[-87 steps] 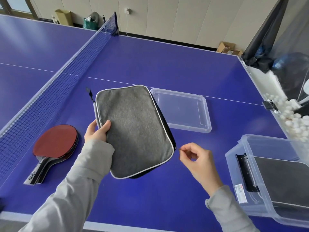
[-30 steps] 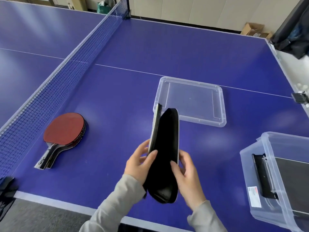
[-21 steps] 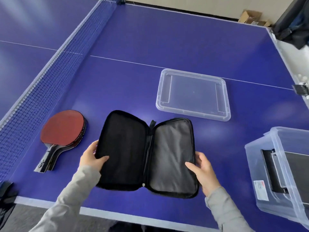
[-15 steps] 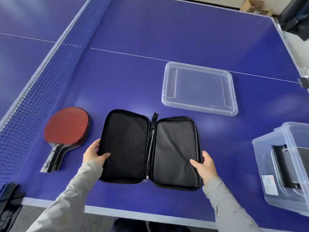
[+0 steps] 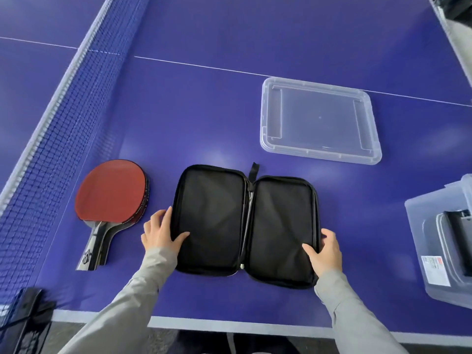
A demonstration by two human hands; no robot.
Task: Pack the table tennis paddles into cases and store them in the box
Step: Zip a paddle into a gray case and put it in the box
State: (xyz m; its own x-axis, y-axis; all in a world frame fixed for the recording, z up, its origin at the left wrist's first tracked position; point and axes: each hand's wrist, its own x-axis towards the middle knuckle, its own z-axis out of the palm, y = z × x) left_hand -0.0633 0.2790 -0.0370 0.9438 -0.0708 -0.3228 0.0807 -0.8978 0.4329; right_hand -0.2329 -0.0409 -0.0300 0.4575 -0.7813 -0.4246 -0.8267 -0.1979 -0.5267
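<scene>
A black paddle case (image 5: 212, 215) lies unzipped and spread flat on the blue table, lining up, both halves empty. My left hand (image 5: 159, 232) holds its left edge, thumb on the lining and fingers along the outside. My right hand (image 5: 325, 251) holds the right edge the same way. Left of the case lies a stack of paddles (image 5: 109, 190), red rubber on top, handles pointing toward me. At the right edge of view stands the clear storage box (image 5: 419, 226) with a dark case (image 5: 459, 233) inside it.
The box's clear lid (image 5: 319, 121) lies upside down on the table beyond the case. The net (image 5: 63, 118) runs along the left, close to the paddles, with its black clamp (image 5: 25, 315) at the near corner. The table's white front edge (image 5: 229, 325) is just below my forearms.
The zipped grey case was turned on edge, opened like a book and lowered flat onto the table. Both hands stay on its outer edges.
</scene>
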